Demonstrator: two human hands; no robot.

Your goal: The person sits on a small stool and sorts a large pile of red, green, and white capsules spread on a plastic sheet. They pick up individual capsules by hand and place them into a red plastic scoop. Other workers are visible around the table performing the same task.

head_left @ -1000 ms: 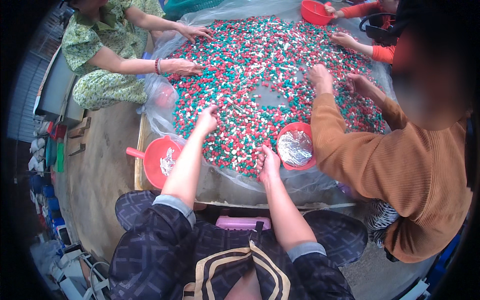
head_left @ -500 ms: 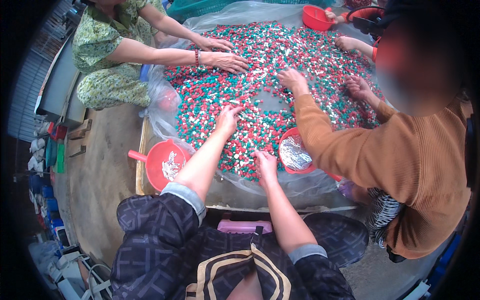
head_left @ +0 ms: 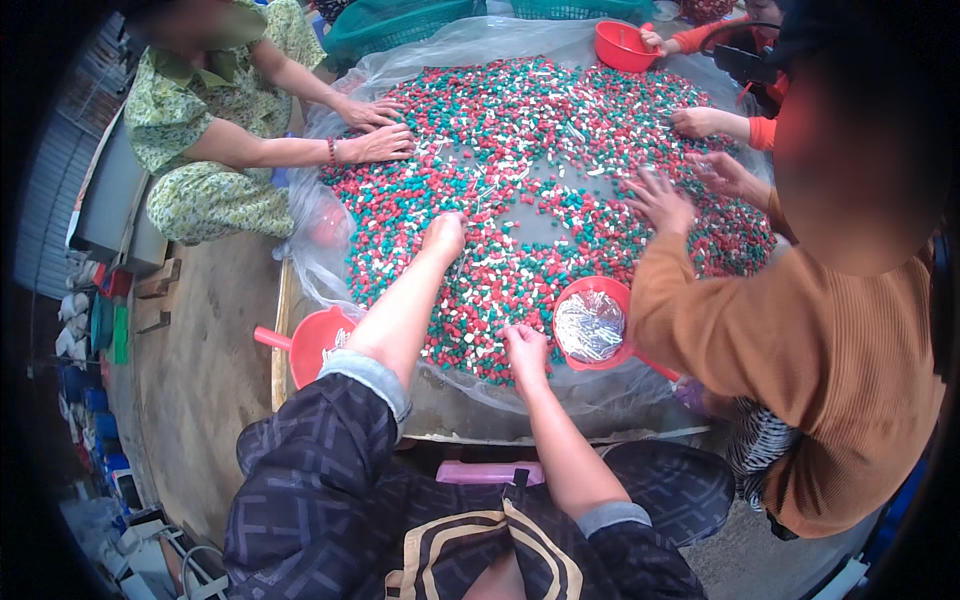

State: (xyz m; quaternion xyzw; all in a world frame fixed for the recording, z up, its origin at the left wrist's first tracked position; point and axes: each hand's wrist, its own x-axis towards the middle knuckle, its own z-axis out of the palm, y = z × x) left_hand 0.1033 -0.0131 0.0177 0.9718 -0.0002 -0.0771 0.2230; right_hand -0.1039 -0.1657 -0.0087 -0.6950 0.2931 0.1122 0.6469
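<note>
A wide layer of small red, green and white pieces (head_left: 500,290) covers a clear plastic sheet (head_left: 318,270) on a low table. My left hand (head_left: 444,238) is closed over the middle left of the layer; its fingers curl out of sight, hiding whatever they hold. Closer to me, at the near edge, my right hand (head_left: 525,352) has its thumb and fingers pinched together at the pieces, and what is between them is too small to name. A red handled bowl (head_left: 308,345) with slim white sticks is partly behind my left forearm. Another red bowl (head_left: 624,340), right of my right hand, holds many silvery-white sticks.
A co-worker in patterned green clothes (head_left: 235,150) rests both hands on the far left pieces. Another in a brown sweater (head_left: 740,340) works close on my right. Beyond, a person in orange (head_left: 762,132) is beside a red bowl (head_left: 622,50). Green baskets (head_left: 400,25) stand behind.
My left hand has drawn slightly left and curled closed. My right hand has shifted a little nearer. The left co-worker's hands moved left; the brown-sleeved hand moved right, uncovering more of the right bowl.
</note>
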